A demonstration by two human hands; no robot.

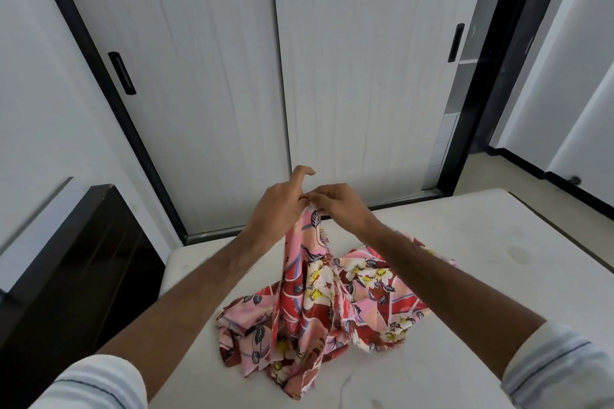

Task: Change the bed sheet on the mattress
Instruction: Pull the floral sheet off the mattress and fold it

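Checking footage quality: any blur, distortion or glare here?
Head view: wide-angle bends the white sliding wardrobe doors; edges smear, notably the black headboard; the pink-red floral bed sheet is sharp; daylight is soft, with no harsh glare.

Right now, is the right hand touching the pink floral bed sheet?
Touching: the head view shows the right hand pinching the pink floral bed sheet's top edge.

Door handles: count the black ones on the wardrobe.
2. One handle sits on the left door, near its left edge; the other handle sits on the right door, near its right edge. None seem hidden.
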